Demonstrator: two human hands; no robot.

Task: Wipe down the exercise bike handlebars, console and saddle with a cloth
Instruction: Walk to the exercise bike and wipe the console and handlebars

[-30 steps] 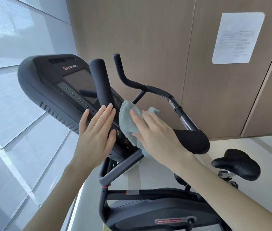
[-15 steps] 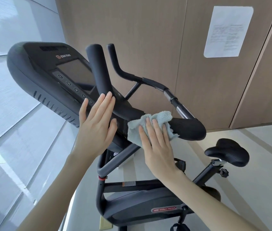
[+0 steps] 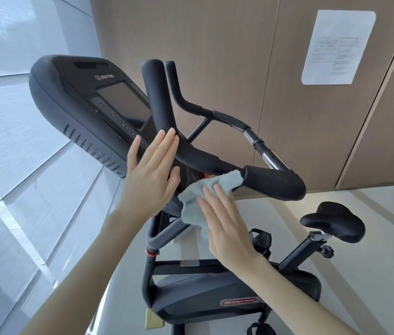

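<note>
Console [image 3: 89,102] far left on the bike, screen dark. Left hand [image 3: 150,175] flat against the near handlebar [image 3: 162,112], fingers [image 3: 167,146] straight and released, gripping nothing. Cloth [image 3: 198,201] just right of it, bunched below the bar's lower bend, touching the padded grip end [image 3: 273,182]. Right hand [image 3: 227,226] pressed flat on the cloth, fingers extended, not clenched. Saddle [image 3: 333,221] well apart at right. Paper sheet [image 3: 338,47] on the wall panel, upper right.

Gym room: exercise bike [image 3: 215,293], posted notice [image 3: 338,47], wood-panelled wall [image 3: 215,44].
</note>
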